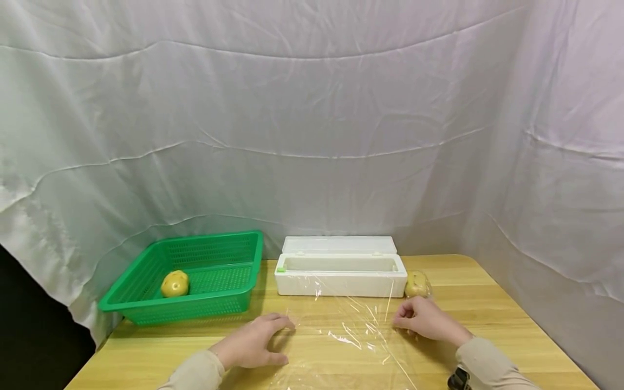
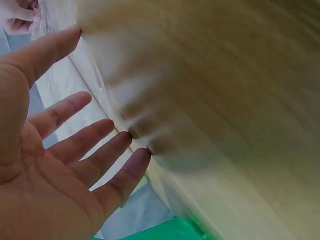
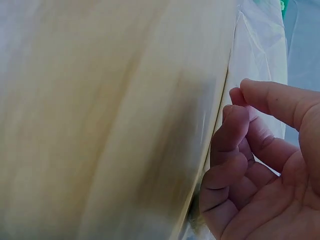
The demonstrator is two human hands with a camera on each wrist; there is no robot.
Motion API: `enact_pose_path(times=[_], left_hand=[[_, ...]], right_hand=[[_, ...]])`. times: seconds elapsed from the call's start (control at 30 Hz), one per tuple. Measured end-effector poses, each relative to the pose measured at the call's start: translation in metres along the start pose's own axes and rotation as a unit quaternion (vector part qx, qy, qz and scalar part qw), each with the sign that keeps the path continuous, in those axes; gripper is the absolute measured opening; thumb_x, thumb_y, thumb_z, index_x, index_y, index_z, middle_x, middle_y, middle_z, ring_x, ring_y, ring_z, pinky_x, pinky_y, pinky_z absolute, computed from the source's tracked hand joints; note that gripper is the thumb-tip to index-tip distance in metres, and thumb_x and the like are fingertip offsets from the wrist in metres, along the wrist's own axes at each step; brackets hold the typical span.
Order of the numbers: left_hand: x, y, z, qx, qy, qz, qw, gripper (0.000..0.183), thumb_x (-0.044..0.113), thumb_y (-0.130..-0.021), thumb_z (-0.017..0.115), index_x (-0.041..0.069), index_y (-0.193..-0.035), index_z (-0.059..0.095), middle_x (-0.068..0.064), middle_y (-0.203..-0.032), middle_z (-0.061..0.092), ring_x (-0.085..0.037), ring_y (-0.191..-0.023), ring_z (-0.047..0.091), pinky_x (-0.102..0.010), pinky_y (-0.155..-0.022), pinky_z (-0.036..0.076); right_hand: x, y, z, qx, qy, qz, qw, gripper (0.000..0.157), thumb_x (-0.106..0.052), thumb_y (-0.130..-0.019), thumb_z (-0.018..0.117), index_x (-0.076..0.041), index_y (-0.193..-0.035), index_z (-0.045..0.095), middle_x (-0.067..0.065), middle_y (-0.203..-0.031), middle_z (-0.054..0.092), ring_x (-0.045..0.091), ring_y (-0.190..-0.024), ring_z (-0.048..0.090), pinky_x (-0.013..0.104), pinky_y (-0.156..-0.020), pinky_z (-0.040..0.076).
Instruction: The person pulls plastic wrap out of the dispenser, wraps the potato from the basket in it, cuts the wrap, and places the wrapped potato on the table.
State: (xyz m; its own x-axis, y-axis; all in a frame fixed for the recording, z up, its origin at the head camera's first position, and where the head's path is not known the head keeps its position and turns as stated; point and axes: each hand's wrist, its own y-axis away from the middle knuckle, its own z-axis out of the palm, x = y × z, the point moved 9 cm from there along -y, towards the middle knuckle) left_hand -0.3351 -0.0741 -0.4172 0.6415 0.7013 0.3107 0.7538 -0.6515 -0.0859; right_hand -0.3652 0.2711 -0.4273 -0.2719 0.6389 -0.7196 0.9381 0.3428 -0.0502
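A sheet of clear cling film [image 1: 351, 330] stretches from the white dispenser box [image 1: 341, 284] over the wooden table toward me. At the film's left side is my left hand [image 1: 255, 341], fingers spread and fairly straight, holding nothing; the left wrist view shows its open palm [image 2: 45, 185]. On the other side, my right hand [image 1: 431, 319] brings thumb and index fingertips together at the film's edge, pinching it. The other fingers [image 3: 227, 182] curl loosely in the right wrist view. A film-wrapped potato [image 1: 417, 284] sits just beyond the right hand, beside the box.
A green plastic basket [image 1: 180, 309] stands at the back left with one potato [image 1: 174, 284] inside. The box's lid [image 1: 338, 245] is raised at the back. Grey-white cloth [image 1: 312, 108] hangs behind the table and along its right side.
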Motion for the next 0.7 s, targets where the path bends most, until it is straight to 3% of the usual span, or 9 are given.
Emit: enact_pose_path(times=[0.23,0.7], left_hand=[[-0.002,0.001,0.002,-0.011,-0.022,-0.005,0.9997,0.064,0.044,-0.087,0.088,0.015,-0.141,0.067,-0.015,-0.151,0.063,-0.043,-0.137,0.060,-0.063,-0.113,0.050],[-0.002,0.002,0.001,-0.023,-0.025,-0.010,0.9994,0.067,0.047,-0.086,0.088,0.014,-0.141,0.068,-0.016,-0.153,0.061,-0.043,-0.139,0.059,-0.063,-0.115,0.048]], right_hand=[[0.006,0.003,-0.003,0.001,-0.001,0.003,1.000,0.015,-0.015,-0.098,0.075,-0.005,-0.087,0.072,0.001,-0.071,0.064,0.008,-0.059,0.057,0.020,-0.051,0.047],[0.016,0.008,-0.010,-0.003,0.019,0.003,1.000,0.020,-0.014,-0.099,0.070,-0.006,-0.081,0.069,-0.007,-0.064,0.056,0.005,-0.057,0.054,0.019,-0.051,0.042]])
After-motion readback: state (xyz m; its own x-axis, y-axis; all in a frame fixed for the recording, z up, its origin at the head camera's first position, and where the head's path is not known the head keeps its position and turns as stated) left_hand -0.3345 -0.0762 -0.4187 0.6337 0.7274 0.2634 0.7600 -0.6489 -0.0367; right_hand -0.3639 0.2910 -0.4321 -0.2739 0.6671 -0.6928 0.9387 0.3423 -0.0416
